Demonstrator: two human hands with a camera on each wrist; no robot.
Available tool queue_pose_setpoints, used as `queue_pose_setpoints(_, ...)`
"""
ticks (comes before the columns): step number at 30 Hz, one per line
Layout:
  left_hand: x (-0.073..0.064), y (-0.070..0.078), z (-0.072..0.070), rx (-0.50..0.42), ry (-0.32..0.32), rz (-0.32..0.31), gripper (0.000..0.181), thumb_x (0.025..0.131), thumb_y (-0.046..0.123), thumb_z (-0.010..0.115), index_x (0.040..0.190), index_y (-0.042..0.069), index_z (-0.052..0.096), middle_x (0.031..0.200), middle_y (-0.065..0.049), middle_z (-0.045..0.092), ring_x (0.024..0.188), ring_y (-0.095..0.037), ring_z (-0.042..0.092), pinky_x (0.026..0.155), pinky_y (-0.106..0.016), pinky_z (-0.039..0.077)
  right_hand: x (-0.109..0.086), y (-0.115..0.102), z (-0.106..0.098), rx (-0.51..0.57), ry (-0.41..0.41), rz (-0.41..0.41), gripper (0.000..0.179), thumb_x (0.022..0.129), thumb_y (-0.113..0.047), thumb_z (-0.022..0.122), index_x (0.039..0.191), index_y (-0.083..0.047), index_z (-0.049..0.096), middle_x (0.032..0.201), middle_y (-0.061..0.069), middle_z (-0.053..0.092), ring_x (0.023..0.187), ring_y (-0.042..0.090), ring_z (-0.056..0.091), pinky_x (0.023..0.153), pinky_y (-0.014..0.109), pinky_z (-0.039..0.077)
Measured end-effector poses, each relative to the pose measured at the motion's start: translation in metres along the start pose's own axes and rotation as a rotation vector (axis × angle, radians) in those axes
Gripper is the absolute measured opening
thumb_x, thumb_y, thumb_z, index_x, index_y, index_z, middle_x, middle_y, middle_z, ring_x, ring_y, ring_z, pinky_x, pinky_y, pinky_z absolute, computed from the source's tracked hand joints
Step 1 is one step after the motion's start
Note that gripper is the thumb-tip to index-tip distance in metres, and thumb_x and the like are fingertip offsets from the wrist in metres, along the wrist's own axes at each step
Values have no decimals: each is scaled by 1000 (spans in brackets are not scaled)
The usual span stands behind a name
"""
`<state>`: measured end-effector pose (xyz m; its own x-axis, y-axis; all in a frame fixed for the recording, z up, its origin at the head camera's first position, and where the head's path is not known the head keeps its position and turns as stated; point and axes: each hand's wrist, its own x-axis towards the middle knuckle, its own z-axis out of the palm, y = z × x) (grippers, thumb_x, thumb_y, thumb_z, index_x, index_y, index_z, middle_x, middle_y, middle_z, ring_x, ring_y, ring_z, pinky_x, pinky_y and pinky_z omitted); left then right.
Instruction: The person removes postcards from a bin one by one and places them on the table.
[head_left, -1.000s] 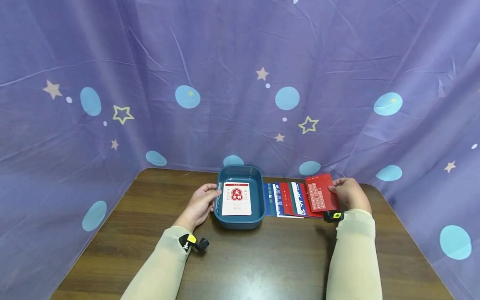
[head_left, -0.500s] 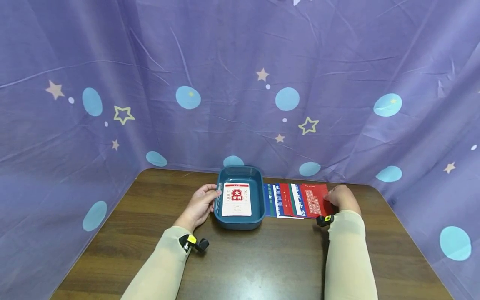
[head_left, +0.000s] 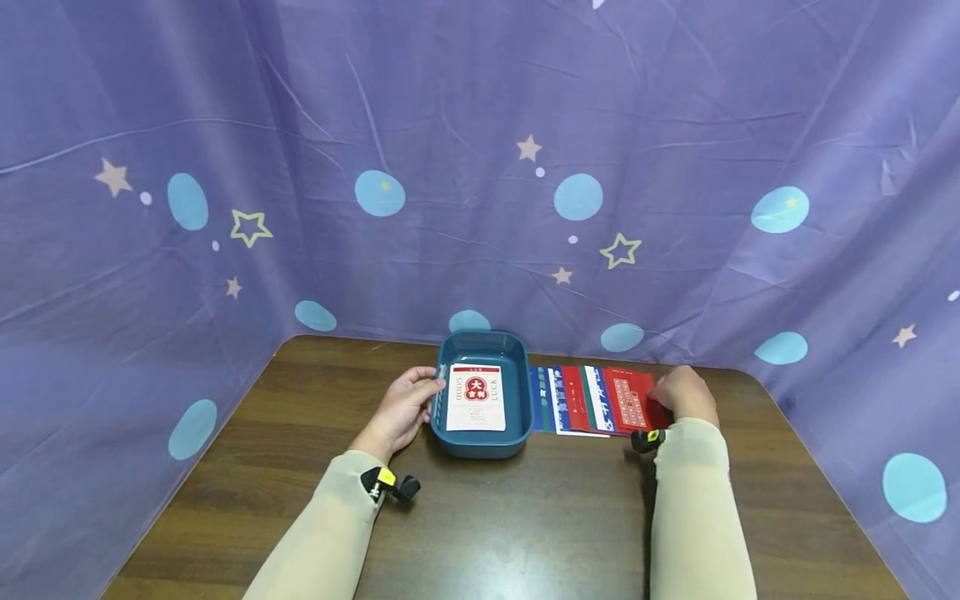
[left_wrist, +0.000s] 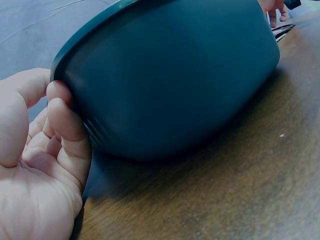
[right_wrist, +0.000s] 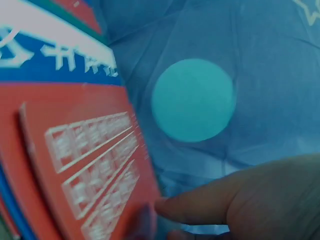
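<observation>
A dark teal plastic basin (head_left: 483,452) stands at the table's back. My left hand (head_left: 402,410) pinches its left rim between thumb and fingers, as the left wrist view shows on the basin wall (left_wrist: 170,85). Inside the basin lies a white card with a red emblem (head_left: 477,417). Right of the basin, overlapping cards in blue, white, green and red (head_left: 573,400) form a row. On its right end rests a red card with white print (head_left: 630,400). My right hand (head_left: 684,393) pinches that red card's right edge; most of its fingers are hidden in the head view.
The brown wooden table (head_left: 517,517) reaches toward me in front of the basin. A purple curtain (head_left: 465,167) with blue dots and stars hangs right behind and along both sides. A strap-mounted camera (head_left: 390,483) sits on each wrist.
My right hand has brought the red card down and a little left onto the end of the card row. The left hand keeps its place on the basin.
</observation>
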<state>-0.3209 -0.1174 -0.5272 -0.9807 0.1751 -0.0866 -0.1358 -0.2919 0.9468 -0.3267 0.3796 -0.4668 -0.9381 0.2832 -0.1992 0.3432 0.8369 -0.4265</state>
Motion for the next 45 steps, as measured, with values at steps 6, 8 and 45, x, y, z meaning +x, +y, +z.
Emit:
queue_pose_setpoints(6,-1,1,0,1,-2,4,40,109,2,67,143,-5,47,86,5,71,58,-4,51,49,-16,45,-9,-19,-11,78,66,-170,25,102,-22,60,87,-3,68,99,24,69,96,38,64,85,51,57)
queue_pose_setpoints(8,-2,1,0,0,0,4,39,109,2,66,143,-5,48,86,5,71,58,-4,51,49,-16,45,-15,-33,-13,146,45,-202,22,103,-24,68,98,-2,70,101,19,69,98,35,63,85,46,55)
queue_pose_setpoints(45,0,-3,-1,6,9,11,30,108,1,67,135,-1,53,82,6,67,56,-5,50,47,-16,44,-51,-287,124,-386,-280,-427,70,94,-56,91,142,-9,73,113,4,80,93,18,72,91,41,67)
